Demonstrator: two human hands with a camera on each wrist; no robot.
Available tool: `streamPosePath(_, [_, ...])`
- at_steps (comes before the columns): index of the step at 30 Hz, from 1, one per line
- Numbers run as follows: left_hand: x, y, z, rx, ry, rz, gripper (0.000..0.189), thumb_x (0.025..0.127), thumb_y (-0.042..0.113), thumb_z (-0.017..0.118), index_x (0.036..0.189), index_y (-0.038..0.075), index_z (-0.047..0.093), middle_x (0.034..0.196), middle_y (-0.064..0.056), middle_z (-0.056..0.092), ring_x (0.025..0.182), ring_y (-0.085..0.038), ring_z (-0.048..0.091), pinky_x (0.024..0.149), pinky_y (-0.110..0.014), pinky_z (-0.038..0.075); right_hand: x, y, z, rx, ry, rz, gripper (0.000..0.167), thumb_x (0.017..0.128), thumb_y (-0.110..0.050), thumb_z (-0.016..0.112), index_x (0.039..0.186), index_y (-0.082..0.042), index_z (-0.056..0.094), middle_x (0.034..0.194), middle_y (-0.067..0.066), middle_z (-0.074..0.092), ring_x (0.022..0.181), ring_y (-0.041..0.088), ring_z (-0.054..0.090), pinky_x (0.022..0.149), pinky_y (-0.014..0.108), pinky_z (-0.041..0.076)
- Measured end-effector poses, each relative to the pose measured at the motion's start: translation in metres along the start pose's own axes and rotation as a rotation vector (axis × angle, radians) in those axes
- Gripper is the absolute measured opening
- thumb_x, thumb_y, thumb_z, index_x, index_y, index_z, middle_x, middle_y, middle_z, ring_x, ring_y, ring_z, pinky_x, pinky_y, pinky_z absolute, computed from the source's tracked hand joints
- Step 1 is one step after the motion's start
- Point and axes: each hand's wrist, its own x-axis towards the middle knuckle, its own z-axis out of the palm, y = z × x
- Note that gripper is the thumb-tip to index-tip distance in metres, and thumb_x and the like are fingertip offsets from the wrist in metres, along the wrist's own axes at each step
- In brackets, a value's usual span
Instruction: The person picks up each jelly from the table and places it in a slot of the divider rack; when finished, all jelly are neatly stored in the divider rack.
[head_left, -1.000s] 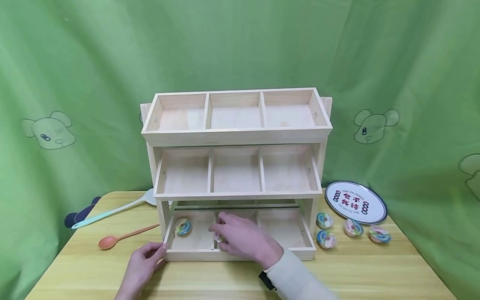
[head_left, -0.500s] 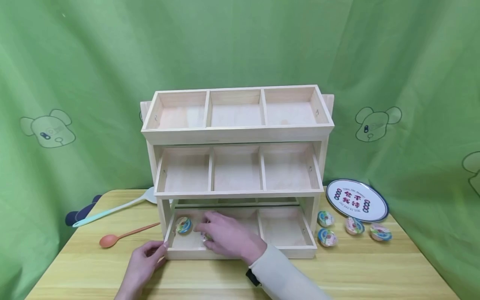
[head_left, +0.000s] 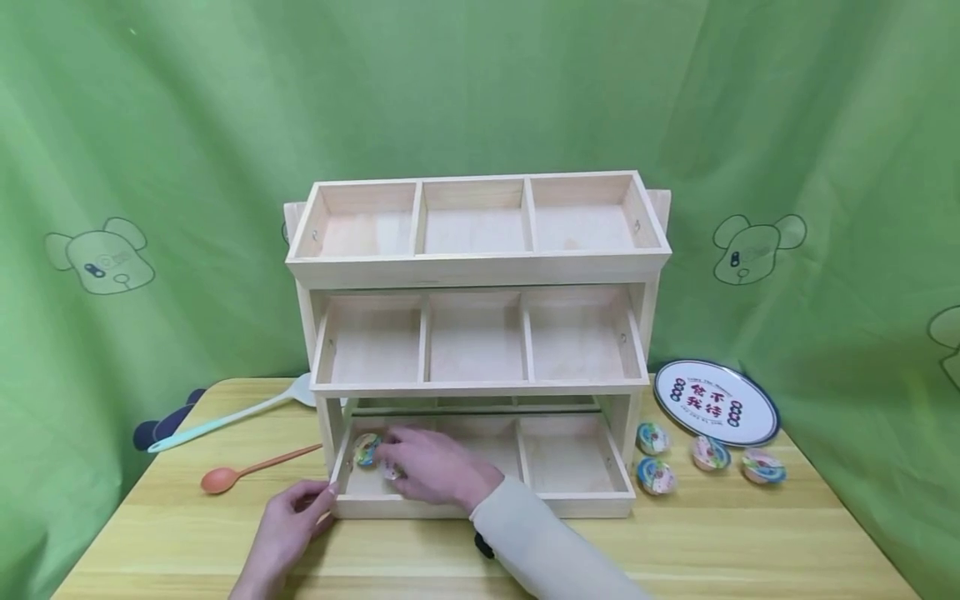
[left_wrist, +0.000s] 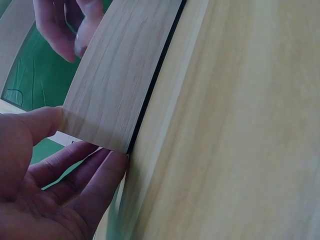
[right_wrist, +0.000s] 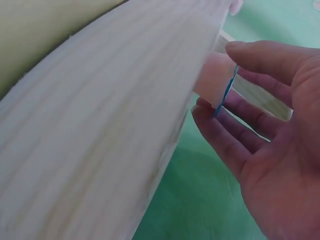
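In the head view, my right hand (head_left: 438, 467) is inside the left compartment of the wooden rack's bottom tray (head_left: 570, 507). Thumb and fingers pinch a jelly cup (right_wrist: 216, 80), pale pink with a blue lid edge in the right wrist view; mostly the fingers cover it in the head view. Just left of it sits another jelly cup (head_left: 367, 450) with a colourful printed lid. My left hand (left_wrist: 55, 185) holds the tray's front left corner, thumb at the upper edge of the front board and fingers against its end.
Two upper trays (head_left: 480, 271) of the rack overhang the bottom one. Several jelly cups (head_left: 656, 477) lie right of the rack, before an oval plate (head_left: 716, 402). An orange spoon (head_left: 220, 480) and a pale turquoise-handled utensil (head_left: 225, 421) lie on the left. A green curtain hangs behind.
My right hand has moved left with its jelly cup, from the divider by the middle compartment into the left compartment, close to the other cup. The left hand stays at the tray corner.
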Motion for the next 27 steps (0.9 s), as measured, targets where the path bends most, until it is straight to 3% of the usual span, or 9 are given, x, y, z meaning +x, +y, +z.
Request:
streamPosePath(8, [-0.001, 0.001, 0.0, 0.004, -0.002, 0.003, 0.033, 0.096, 0.013, 0.066, 0.113, -0.014, 0.061, 0.105, -0.017, 0.061, 0.094, -0.02, 0.061, 0.084, -0.03, 0.06, 0.009, 0.006, 0.011, 0.015, -0.009, 0.001, 0.042, 0.087, -0.015, 0.074, 0.128, -0.021, 0.066, 0.114, -0.004, 0.06, 0.09, 0.005, 0.057, 0.08, 0.013, 0.051])
streamPosePath(15, [-0.001, 0.001, 0.001, 0.001, -0.008, -0.007, 0.034, 0.096, 0.014, 0.066, 0.114, -0.014, 0.061, 0.105, -0.016, 0.061, 0.094, -0.02, 0.061, 0.083, -0.029, 0.06, 0.015, 0.01, 0.019, -0.011, -0.063, 0.053, 0.037, 0.088, -0.019, 0.074, 0.124, -0.021, 0.068, 0.135, 0.006, 0.058, 0.122, 0.021, 0.054, 0.104, 0.033, 0.047])
streamPosePath(22, [-0.002, 0.003, 0.001, -0.007, -0.005, -0.012, 0.034, 0.096, 0.014, 0.066, 0.114, -0.014, 0.061, 0.105, -0.016, 0.061, 0.094, -0.02, 0.061, 0.084, -0.029, 0.06, 0.017, 0.009, 0.021, -0.022, -0.054, 0.049, 0.037, 0.087, -0.022, 0.076, 0.123, -0.019, 0.068, 0.13, 0.004, 0.061, 0.11, 0.015, 0.06, 0.096, 0.027, 0.052])
streamPosePath(27, [-0.001, 0.002, 0.0, -0.004, -0.004, -0.014, 0.034, 0.096, 0.014, 0.065, 0.114, -0.014, 0.061, 0.105, -0.016, 0.061, 0.094, -0.019, 0.061, 0.084, -0.029, 0.06, 0.015, 0.009, 0.02, -0.002, -0.057, 0.078, 0.041, 0.088, -0.029, 0.075, 0.126, -0.018, 0.066, 0.133, 0.005, 0.058, 0.113, 0.016, 0.058, 0.1, 0.029, 0.049])
